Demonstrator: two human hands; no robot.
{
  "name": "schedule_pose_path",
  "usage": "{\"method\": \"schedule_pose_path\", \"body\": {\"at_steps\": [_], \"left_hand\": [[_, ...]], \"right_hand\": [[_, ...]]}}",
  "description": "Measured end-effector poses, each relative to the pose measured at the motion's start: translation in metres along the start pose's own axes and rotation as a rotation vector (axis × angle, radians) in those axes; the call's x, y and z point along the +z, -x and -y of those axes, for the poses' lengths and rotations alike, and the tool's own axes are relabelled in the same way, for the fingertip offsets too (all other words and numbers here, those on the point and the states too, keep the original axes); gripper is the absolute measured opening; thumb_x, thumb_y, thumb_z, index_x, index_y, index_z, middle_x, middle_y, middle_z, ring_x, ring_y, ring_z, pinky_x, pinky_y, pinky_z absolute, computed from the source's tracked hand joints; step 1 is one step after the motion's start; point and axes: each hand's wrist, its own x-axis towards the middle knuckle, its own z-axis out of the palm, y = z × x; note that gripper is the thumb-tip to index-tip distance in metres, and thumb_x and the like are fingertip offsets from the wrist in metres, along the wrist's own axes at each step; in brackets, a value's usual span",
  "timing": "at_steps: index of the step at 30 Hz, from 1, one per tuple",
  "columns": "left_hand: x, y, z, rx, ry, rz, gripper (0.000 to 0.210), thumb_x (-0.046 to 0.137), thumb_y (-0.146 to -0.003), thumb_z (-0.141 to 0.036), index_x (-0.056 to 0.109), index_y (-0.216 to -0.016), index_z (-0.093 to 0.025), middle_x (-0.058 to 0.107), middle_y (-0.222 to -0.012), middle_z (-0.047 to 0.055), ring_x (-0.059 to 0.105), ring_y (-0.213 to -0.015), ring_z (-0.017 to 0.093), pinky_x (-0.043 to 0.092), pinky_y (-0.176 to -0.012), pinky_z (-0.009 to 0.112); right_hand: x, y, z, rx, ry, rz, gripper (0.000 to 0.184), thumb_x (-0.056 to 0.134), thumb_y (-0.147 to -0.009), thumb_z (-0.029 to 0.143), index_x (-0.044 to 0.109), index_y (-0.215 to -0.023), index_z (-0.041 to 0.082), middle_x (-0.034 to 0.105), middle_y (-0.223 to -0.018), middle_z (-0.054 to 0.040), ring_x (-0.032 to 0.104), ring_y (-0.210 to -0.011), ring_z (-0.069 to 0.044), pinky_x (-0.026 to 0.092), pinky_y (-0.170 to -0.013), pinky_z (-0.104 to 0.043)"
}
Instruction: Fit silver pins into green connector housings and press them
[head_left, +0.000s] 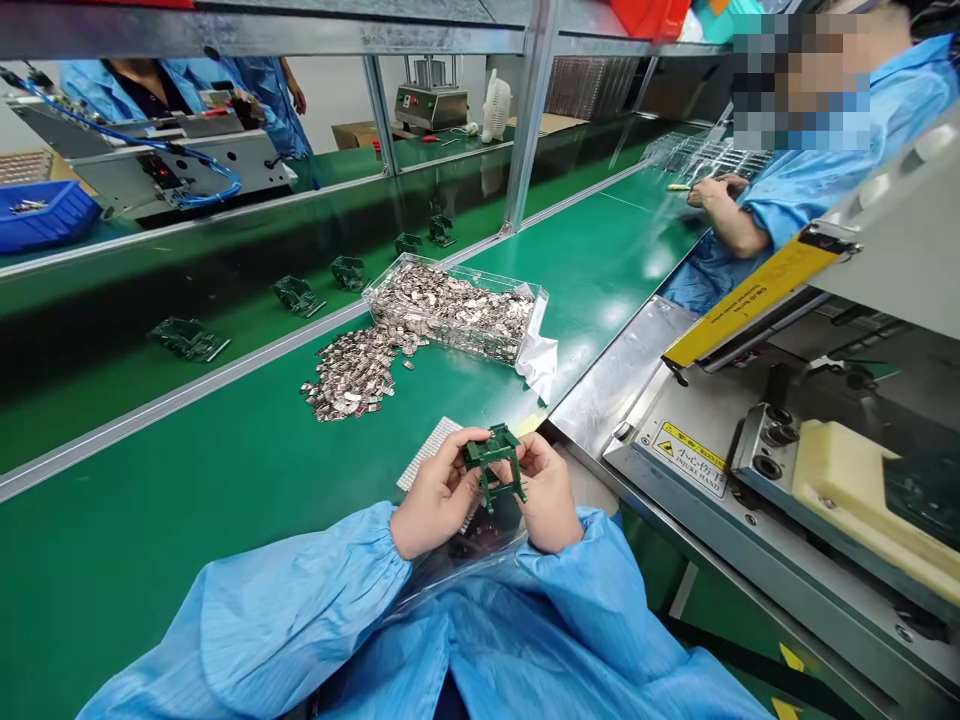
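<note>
A dark green plastic frame part (495,455) with an open middle and thin legs is held up in front of my body. My left hand (435,500) pinches its left side between thumb and fingers. On the other side, the fingers of my right hand (550,490) close on its right edge. Whether a small piece is also in my right fingers cannot be made out. Under my hands lies a pale gridded block (431,450), partly hidden by my left hand. Farther off, a heap of small metal pieces (352,375) spills beside a clear tray (536,310) full of them.
Several similar green parts (296,295) stand on the dark belt beyond the metal rail (255,365). White tissue (538,362) hangs from the tray. At right is a press machine (697,450) with a yellow bar. A co-worker in blue (787,190) works at the far right.
</note>
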Motion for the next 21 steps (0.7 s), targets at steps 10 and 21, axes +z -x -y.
{"method": "schedule_pose_path", "body": {"at_steps": [10,21], "left_hand": [[0.020,-0.009,-0.045,-0.116,-0.128,0.207,0.036,0.051,-0.093,-0.026,0.047,-0.128,-0.021,0.064,-0.117,0.011,0.065,-0.105,0.022,0.055,-0.084,0.030],[0.170,-0.118,-0.089,0.329,-0.197,0.730,0.062,0.068,-0.082,-0.029,0.047,-0.138,-0.016,0.053,-0.141,0.016,0.051,-0.130,0.030,0.046,-0.106,0.044]], "right_hand": [[-0.060,0.034,0.033,-0.381,0.353,0.156,0.062,0.079,-0.074,0.036,0.052,-0.129,0.025,0.057,-0.126,-0.0087,0.055,-0.111,-0.025,0.051,-0.084,-0.034],[-0.234,0.130,0.087,-0.842,0.363,-1.033,0.066,0.083,-0.070,0.044,0.059,-0.126,0.020,0.062,-0.122,-0.0111,0.057,-0.116,-0.034,0.040,-0.105,-0.058]]}}
